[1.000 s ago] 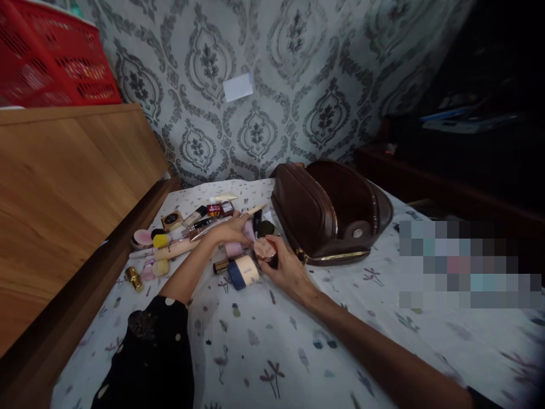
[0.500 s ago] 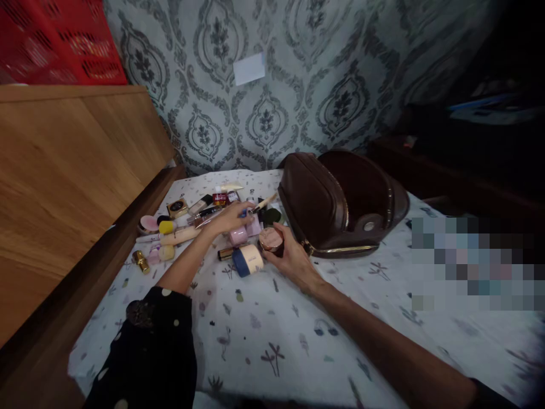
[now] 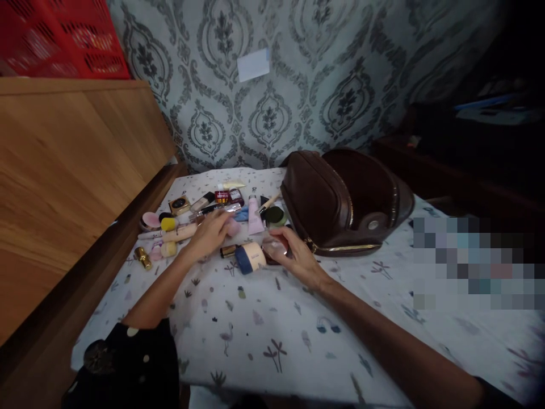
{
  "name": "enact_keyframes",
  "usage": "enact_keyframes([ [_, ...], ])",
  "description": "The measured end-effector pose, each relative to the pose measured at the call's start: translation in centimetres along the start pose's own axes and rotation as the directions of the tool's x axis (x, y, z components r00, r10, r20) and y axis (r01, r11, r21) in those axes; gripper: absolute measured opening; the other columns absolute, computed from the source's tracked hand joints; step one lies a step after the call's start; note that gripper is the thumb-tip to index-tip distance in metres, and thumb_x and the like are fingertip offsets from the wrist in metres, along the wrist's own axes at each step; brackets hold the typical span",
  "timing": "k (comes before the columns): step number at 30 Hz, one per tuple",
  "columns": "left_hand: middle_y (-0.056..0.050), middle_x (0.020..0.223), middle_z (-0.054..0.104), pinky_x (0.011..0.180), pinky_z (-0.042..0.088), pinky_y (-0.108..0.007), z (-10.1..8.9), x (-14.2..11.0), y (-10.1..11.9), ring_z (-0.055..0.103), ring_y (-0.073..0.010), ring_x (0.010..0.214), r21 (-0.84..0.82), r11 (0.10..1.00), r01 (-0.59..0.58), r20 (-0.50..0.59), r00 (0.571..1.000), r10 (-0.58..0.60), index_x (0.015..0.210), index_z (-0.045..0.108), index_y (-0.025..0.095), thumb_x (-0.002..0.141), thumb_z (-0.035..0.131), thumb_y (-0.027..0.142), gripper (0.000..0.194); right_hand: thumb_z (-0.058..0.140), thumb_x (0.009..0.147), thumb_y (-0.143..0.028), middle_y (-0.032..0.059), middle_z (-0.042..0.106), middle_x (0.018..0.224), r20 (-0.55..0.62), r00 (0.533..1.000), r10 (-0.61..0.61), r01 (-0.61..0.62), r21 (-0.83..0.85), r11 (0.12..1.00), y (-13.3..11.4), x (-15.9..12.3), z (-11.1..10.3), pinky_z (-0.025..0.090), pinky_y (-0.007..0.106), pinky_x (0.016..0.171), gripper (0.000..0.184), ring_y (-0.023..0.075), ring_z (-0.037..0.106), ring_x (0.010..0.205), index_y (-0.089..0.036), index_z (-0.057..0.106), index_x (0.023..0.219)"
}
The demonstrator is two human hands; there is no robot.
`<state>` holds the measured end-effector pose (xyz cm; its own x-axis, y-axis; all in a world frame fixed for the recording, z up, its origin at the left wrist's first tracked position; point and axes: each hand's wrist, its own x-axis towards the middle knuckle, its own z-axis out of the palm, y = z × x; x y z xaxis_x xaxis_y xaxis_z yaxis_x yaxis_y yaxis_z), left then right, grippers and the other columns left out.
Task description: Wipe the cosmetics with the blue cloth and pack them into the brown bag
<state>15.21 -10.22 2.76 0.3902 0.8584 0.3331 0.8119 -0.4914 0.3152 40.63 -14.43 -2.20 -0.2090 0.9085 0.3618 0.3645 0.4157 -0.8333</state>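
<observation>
My right hand [image 3: 296, 258] is closed on a round rose-gold compact [image 3: 275, 249], which looks blurred, just above the sheet. Beside it lies a cream jar with a navy cap [image 3: 250, 258], and a gold-and-black tube [image 3: 229, 251] touches that jar's left side. My left hand [image 3: 209, 233] hovers low over the makeup pile with its fingers stretched out, their tips by a small pink item [image 3: 233, 227]. A lilac squeeze tube [image 3: 255, 217], a makeup brush [image 3: 269, 202] and a dark green round container [image 3: 275, 215] lie behind the hands.
An open brown leather bag [image 3: 317, 196] stands at right against the wall. Brushes, a yellow sponge [image 3: 168, 224], a gold lipstick [image 3: 143, 258] and a red-labelled bottle [image 3: 222, 196] lie at left. A wooden cabinet [image 3: 80, 170] edges the bed, with a red basket [image 3: 63, 42] on top.
My left hand has drawn back to the left, uncovering the lilac tube, and the pink item has shifted left. My right hand keeps the compact, now more tilted. The view has shifted.
</observation>
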Motion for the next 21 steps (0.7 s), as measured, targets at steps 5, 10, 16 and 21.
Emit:
enact_keyframes([
  [5,-0.012,0.132,0.059,0.108,0.042,-0.049,0.6,-3.6,4.2,0.049,-0.0302,0.13,0.07,0.981,-0.18,-0.007,0.984,0.181,0.12,0.061,0.019,0.098,0.048,0.044,0.035,0.048,0.092,-0.043,0.0008,0.054,0.073,-0.235,0.968,-0.083,0.086,0.001,0.996,-1.4,-0.8,0.0,0.043,0.031,0.071,0.031,0.0174,0.054,0.072,-0.021,0.053,0.071],
  [10,-0.015,0.131,0.059,0.108,0.042,-0.054,2.3,-6.4,6.1,0.054,-0.03,0.123,0.067,0.953,-0.295,0.066,0.955,0.291,0.139,0.041,0.018,0.094,0.058,0.035,0.051,0.044,0.095,-0.049,-0.0013,0.05,0.063,-0.395,0.914,0.095,-0.028,0.173,0.984,-1.4,-0.6,0.2,0.041,0.027,0.061,0.039,0.0156,0.05,0.064,-0.021,0.05,0.067],
  [16,-0.017,0.13,0.058,0.101,0.048,-0.052,2.0,-7.2,5.3,0.056,-0.0296,0.12,0.038,0.9,-0.434,0.006,0.901,0.434,0.138,0.041,0.02,0.093,0.057,0.022,0.048,0.042,0.096,-0.05,0.0024,0.062,0.079,-0.428,0.89,0.16,-0.054,0.25,0.967,-0.5,-0.2,0.5,0.049,0.032,0.075,0.036,0.0192,0.06,0.079,-0.021,0.058,0.081],
  [21,-0.016,0.129,0.059,0.099,0.05,-0.049,2.2,-7.6,4.9,0.057,-0.0286,0.119,-0.007,0.902,-0.431,-0.052,0.901,0.431,0.138,0.041,0.021,0.092,0.058,0.026,0.049,0.042,0.096,-0.057,0.0085,0.067,0.108,-0.352,0.928,0.12,-0.067,0.158,0.985,0.2,-0.3,0.5,0.049,0.04,0.094,0.042,0.0247,0.061,0.104,-0.021,0.06,0.108],
])
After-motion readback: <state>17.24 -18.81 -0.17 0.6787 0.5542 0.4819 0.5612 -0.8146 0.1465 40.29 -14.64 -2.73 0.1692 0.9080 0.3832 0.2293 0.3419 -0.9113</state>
